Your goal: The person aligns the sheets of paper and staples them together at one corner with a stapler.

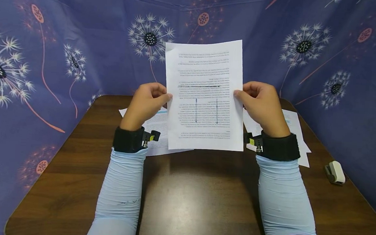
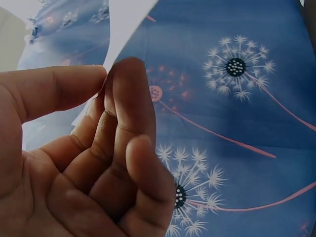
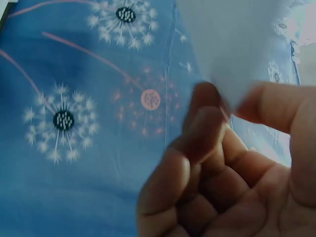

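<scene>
A printed sheet of paper (image 1: 205,97) is held up above the table, facing the head camera, its text appearing upside down. Blue pen strokes and one dark line mark the print. My left hand (image 1: 148,102) pinches its left edge between thumb and fingers. On the opposite edge, my right hand (image 1: 262,104) pinches the sheet the same way. Both wrist views show the paper's edge between thumb and fingertips, at the left hand (image 2: 98,143) and the right hand (image 3: 222,163). Behind the raised sheet, more printed papers (image 1: 157,137) lie at the left and other papers (image 1: 290,127) at the right.
A white and dark stapler-like object (image 1: 335,172) sits near the right edge of the brown wooden table (image 1: 202,204). A blue dandelion-patterned cloth (image 1: 109,37) hangs close behind the table and along both sides.
</scene>
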The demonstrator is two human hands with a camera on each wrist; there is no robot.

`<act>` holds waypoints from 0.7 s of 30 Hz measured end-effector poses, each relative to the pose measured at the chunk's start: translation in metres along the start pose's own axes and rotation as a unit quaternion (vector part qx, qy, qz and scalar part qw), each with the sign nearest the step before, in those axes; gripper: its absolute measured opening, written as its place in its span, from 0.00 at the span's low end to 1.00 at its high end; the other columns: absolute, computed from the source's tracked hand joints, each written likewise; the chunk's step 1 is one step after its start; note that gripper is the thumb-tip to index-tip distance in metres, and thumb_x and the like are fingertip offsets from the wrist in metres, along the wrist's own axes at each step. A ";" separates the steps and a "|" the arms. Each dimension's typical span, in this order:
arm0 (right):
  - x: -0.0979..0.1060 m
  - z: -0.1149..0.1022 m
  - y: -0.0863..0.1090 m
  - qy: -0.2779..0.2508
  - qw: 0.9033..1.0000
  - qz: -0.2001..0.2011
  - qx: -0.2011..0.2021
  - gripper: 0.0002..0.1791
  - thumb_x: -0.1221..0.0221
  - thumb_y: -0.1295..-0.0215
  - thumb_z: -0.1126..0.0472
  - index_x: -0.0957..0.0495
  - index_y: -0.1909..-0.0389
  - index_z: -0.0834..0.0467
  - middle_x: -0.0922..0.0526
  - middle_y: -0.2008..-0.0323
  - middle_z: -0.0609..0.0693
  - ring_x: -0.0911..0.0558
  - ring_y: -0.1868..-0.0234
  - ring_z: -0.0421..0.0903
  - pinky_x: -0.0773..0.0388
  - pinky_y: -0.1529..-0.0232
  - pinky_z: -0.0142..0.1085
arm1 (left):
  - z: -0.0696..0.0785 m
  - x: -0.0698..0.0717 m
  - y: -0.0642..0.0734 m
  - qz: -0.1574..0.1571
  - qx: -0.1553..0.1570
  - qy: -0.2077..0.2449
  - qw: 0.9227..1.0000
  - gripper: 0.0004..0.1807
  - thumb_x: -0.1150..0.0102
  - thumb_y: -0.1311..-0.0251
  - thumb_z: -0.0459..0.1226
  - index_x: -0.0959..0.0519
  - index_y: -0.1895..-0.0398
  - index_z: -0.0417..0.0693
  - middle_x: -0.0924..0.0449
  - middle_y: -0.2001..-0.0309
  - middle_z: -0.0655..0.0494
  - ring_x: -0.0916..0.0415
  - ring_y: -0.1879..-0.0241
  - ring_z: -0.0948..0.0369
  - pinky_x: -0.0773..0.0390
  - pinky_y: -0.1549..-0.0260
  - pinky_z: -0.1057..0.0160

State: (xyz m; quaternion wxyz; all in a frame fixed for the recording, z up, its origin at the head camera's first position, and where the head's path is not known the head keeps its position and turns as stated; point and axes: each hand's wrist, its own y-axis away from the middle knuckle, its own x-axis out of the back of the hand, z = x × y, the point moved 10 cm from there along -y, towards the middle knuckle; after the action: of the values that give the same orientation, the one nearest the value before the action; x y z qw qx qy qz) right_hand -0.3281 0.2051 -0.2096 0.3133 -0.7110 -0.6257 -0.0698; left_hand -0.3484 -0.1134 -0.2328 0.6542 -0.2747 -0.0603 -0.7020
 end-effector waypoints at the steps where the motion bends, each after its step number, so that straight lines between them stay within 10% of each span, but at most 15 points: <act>1: 0.000 0.001 0.000 0.016 1.000 -0.007 0.000 0.16 0.37 0.28 0.52 0.15 0.51 0.60 0.13 0.57 0.56 0.19 0.63 0.51 0.23 0.67 0.38 | -0.001 -0.002 -0.001 -0.003 0.002 -0.009 1.000 0.09 0.36 0.31 0.41 0.17 0.56 0.44 0.12 0.60 0.49 0.16 0.63 0.52 0.25 0.60 0.54; 12: -0.015 0.028 0.006 0.156 0.982 -0.103 -0.010 0.14 0.40 0.27 0.50 0.12 0.61 0.55 0.23 0.74 0.53 0.30 0.76 0.50 0.38 0.80 0.39 | -0.026 -0.021 0.003 -0.037 0.035 -0.108 0.993 0.10 0.36 0.32 0.48 0.14 0.64 0.53 0.14 0.72 0.54 0.20 0.68 0.53 0.28 0.70 0.55; 21: -0.030 0.052 0.025 0.198 0.964 -0.176 0.023 0.14 0.41 0.25 0.52 0.16 0.68 0.55 0.27 0.78 0.51 0.31 0.78 0.48 0.38 0.78 0.38 | -0.037 -0.052 0.019 -0.112 -0.010 -0.154 0.982 0.13 0.37 0.33 0.45 0.17 0.76 0.55 0.15 0.77 0.59 0.27 0.77 0.58 0.34 0.79 0.61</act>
State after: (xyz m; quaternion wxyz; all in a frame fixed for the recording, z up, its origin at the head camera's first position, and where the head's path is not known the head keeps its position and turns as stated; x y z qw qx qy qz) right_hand -0.3260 0.2069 -0.2747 0.4301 -0.5541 -0.6680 -0.2487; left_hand -0.3419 -0.0863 -0.2935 0.5513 -0.3778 -0.1837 -0.7208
